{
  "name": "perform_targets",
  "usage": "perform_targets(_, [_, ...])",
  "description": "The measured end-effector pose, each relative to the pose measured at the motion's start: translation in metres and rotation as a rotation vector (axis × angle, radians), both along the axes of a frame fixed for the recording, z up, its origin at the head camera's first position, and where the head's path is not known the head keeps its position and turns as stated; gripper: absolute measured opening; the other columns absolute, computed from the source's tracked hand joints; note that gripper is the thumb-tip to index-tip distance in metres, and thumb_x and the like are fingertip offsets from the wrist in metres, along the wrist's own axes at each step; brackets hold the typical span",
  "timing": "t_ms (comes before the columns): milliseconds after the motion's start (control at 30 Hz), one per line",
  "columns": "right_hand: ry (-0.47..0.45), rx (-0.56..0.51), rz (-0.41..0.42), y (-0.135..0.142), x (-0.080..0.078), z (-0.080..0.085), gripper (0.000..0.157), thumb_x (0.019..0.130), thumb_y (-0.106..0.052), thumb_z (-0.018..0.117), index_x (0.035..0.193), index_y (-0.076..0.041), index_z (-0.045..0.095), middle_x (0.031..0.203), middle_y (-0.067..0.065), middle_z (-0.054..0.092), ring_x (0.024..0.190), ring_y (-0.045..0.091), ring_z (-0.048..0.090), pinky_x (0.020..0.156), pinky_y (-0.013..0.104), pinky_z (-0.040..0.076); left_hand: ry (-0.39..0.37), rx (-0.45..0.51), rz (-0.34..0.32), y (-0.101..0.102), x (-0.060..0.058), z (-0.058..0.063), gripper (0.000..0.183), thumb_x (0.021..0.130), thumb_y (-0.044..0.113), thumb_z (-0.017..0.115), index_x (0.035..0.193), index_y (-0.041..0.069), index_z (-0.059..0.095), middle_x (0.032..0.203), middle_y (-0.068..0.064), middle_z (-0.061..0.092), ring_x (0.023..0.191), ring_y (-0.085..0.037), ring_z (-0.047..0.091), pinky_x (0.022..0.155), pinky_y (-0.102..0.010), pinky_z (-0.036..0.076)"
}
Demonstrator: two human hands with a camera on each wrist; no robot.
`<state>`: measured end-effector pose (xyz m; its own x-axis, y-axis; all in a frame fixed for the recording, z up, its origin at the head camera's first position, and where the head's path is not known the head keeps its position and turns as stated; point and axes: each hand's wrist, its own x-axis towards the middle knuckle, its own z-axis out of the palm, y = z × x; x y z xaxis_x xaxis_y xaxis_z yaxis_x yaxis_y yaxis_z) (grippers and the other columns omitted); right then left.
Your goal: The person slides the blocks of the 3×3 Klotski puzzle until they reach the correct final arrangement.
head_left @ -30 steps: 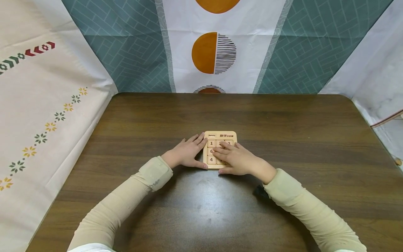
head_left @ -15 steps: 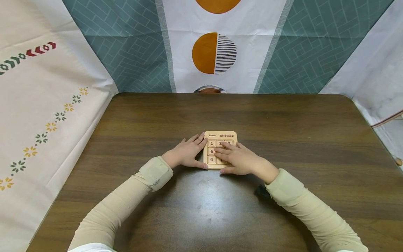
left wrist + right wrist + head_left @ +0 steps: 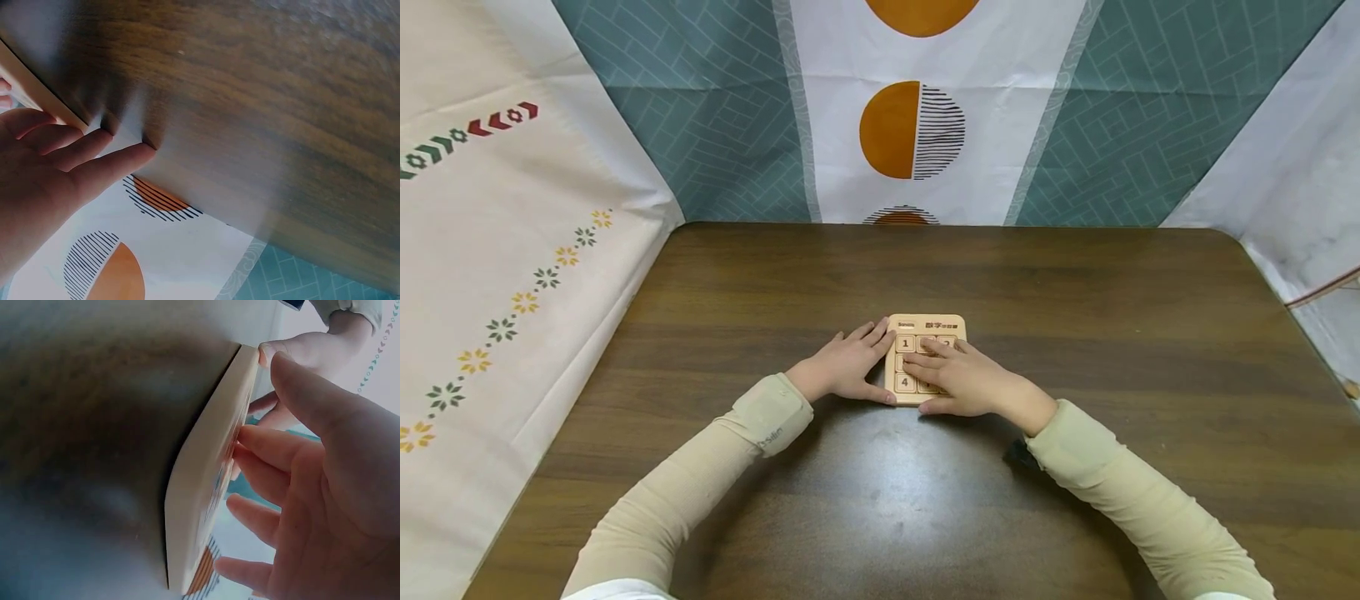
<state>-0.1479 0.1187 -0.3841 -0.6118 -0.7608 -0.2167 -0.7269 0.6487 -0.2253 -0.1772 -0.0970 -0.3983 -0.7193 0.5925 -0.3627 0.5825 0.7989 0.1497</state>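
Note:
A light wooden sliding number puzzle (image 3: 919, 326) lies flat on the table, its tiles 1 and 4 showing at the left. Along its left side rests my left hand (image 3: 847, 367), fingers spread and nearly straight, fingertips near the top corner and thumb at the bottom corner. My right hand (image 3: 972, 381) lies over the right part of the puzzle, its extended fingers on the middle tiles and covering several of them. In the right wrist view, fingertips (image 3: 247, 434) meet the tile face, while the thumb stays apart from the puzzle's thick side (image 3: 200, 456).
The brown wooden table (image 3: 1075, 292) extends around the puzzle on all sides. A patterned cloth (image 3: 700, 125) hangs behind its far edge, and a white embroidered cloth (image 3: 497, 250) is at the left. A small dark object (image 3: 1021, 454) shows beneath my right wrist.
My right fingers first shift slightly right, uncovering the 3 and 6 tiles, then slide back left and cover them again. My left hand keeps its place; the puzzle stays put.

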Motion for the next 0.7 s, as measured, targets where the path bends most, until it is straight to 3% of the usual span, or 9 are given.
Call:
perform_targets(400, [0.005,0.000,-0.016,0.022,0.001,0.005,0.065,0.086,-0.046,0.057,0.138,-0.011,0.041,0.141,0.005,0.039,0.134,0.032,0.022,0.099,0.059,0.020,0.007,-0.009,-0.004,-0.001,0.000,0.001,0.103,0.075,0.069,0.053,0.147,0.008,0.012,0.152,-0.012,0.002,0.136,-0.030,0.012,0.098,-0.057,0.026])
perform_targets(700, [0.057,-0.012,-0.026,0.004,-0.008,0.003,0.064,0.088,-0.045,0.055,0.139,-0.010,0.040,0.144,0.006,0.035,0.134,0.032,0.020,0.099,0.060,0.021,-0.002,-0.007,-0.010,0.001,0.001,0.002,0.103,0.075,0.069,0.052,0.147,0.008,0.012,0.151,-0.012,0.002,0.137,-0.031,0.011,0.098,-0.057,0.025])
